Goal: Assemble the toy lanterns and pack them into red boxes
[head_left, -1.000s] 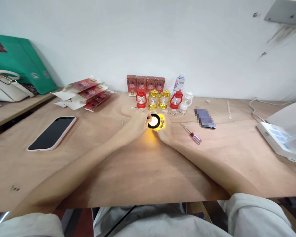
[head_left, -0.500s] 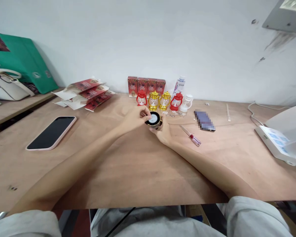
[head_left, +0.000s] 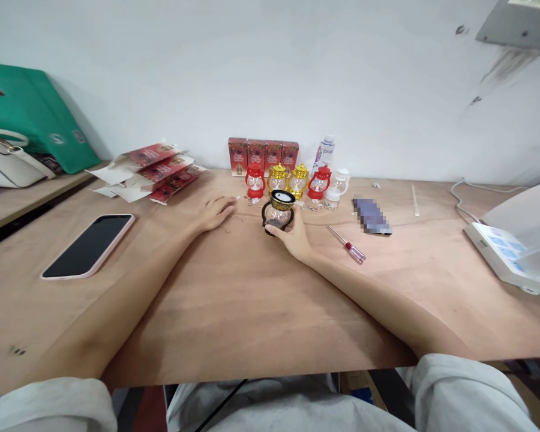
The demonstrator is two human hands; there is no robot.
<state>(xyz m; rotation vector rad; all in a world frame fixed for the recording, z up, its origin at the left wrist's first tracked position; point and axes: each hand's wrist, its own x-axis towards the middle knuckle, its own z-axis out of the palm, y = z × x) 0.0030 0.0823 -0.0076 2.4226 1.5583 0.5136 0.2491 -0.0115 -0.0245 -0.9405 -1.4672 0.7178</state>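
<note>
My right hand (head_left: pixel 296 237) is closed on a black and gold lantern (head_left: pixel 281 211), held upside down with its round base facing up. My left hand (head_left: pixel 216 213) rests on the table left of the lantern, fingers spread, with a small pale piece by its fingertips. Tiny parts lie between the two. Behind the lantern stand two red lanterns (head_left: pixel 255 182), two gold lanterns (head_left: pixel 278 179) and a white lantern (head_left: pixel 338 185). Small metal pieces (head_left: pixel 312 207) are scattered in front of them. A screwdriver (head_left: pixel 351 249) lies to the right of my right hand.
Red boxes (head_left: pixel 264 158) and a bottle (head_left: pixel 324 155) stand against the wall. Flattened cartons (head_left: pixel 155 172) and a pink-cased phone (head_left: pixel 89 247) are on the left. Farther right are a second phone (head_left: pixel 372 216), a thin pale strip (head_left: pixel 414 200) and a white device (head_left: pixel 513 255).
My left hand has left the lantern's base and moved left down to the table. The lantern has tilted, so its clear body now shows below the base.
</note>
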